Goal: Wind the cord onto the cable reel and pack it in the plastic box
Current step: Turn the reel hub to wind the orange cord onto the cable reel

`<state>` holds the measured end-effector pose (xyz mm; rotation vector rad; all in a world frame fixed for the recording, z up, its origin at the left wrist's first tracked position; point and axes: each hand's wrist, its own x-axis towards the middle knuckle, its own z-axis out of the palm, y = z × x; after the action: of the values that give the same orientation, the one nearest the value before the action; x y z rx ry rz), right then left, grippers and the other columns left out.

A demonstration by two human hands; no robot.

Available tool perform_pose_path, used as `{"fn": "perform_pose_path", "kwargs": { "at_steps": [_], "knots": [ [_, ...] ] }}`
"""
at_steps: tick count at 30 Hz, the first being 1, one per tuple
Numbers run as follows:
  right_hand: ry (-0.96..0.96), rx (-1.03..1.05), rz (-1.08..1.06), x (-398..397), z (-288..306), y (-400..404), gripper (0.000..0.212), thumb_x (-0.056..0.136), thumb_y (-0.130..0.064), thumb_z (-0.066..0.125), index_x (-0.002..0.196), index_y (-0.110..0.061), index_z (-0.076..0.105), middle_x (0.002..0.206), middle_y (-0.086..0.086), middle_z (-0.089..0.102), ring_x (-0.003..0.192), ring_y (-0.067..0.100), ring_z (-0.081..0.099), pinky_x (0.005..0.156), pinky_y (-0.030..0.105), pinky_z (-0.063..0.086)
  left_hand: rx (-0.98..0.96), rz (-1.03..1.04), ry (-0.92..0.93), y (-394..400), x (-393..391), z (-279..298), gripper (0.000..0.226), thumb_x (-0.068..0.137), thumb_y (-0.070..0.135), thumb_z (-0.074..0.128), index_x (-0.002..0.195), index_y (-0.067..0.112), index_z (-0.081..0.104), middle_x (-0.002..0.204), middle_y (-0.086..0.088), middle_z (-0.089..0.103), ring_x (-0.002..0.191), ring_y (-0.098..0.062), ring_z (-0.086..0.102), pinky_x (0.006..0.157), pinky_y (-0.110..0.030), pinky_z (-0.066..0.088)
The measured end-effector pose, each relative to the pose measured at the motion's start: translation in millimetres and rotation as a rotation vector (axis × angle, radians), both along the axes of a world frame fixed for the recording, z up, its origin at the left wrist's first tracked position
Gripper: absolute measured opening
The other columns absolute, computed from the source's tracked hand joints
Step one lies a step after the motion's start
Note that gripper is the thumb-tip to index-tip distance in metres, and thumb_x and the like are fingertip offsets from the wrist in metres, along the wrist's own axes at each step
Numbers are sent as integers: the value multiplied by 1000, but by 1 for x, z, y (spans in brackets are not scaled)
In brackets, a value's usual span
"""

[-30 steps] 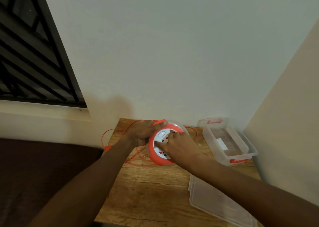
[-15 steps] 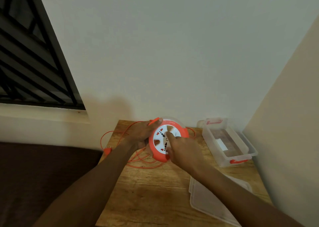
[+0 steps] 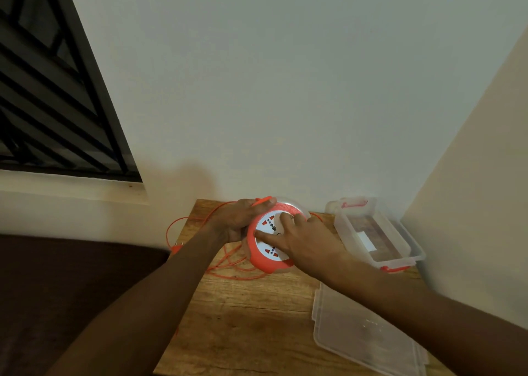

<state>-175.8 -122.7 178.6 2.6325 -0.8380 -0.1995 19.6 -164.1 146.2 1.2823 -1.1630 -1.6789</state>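
One clear rectangular plastic box [image 3: 400,247] with orange clasps stands open at the far right of the wooden table [image 3: 243,318]. I see only a white label through it; otherwise the wood grain shows through its floor. One clear flat plastic lid [image 3: 363,335] lies apart from it, at the near right of the table.

One round orange cable reel with a white socket face [image 3: 267,242] sits at the far middle of the table, tilted with its face toward me, just left of the box. The face carries red and dark socket openings. A few turns of thin orange cord [image 3: 225,264] show on its far rim; the rest lies in loose loops on the table left of and under the reel, one loop hanging off the left edge.

Two hands. My left hand [image 3: 240,218] holds the reel's far left rim, fingers curled round it. My right hand [image 3: 303,241] lies on the socket face, fingers spread and pressing.
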Motion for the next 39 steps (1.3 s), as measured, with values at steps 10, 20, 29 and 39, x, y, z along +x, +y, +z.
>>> {"fn": "perform_pose_path", "kwargs": {
  "at_steps": [10, 20, 29, 39],
  "knots": [
    [134, -110, -23, 18, 9, 4, 65, 97, -21, 56, 151, -20, 20, 133, 26, 53, 107, 38, 61, 80, 44, 53, -20, 39, 33, 2, 5, 1, 52, 95, 43, 67, 126, 1, 67, 115, -23, 74, 95, -36, 73, 82, -47, 63],
    [-955, 337, -664, 27, -8, -8, 64, 90, -53, 54, 145, -22, 43, 124, 3, 67, 110, 25, 64, 86, 37, 54, -210, 422, 135, 1, -19, -9, 58, 85, 50, 76, 104, -4, 70, 108, -34, 71, 85, -38, 69, 82, -54, 57],
    [-375, 24, -79, -7, -9, -14, 40, 78, -24, 75, 117, -26, 68, 122, 11, 63, 92, 32, 67, 62, 39, 56, -89, 272, 76, -4, 4, -3, 42, 91, 44, 72, 105, 4, 74, 101, -28, 74, 83, -35, 71, 76, -43, 61],
    [64, 3, 264, -6, 9, -26, 32, 84, -15, 72, 112, -28, 68, 147, 4, 33, 107, 33, 54, 62, 47, 56, -15, 9, -57, -4, 4, 0, 56, 93, 45, 70, 125, 0, 66, 99, -19, 74, 75, -28, 74, 70, -38, 63]
  ]
}}
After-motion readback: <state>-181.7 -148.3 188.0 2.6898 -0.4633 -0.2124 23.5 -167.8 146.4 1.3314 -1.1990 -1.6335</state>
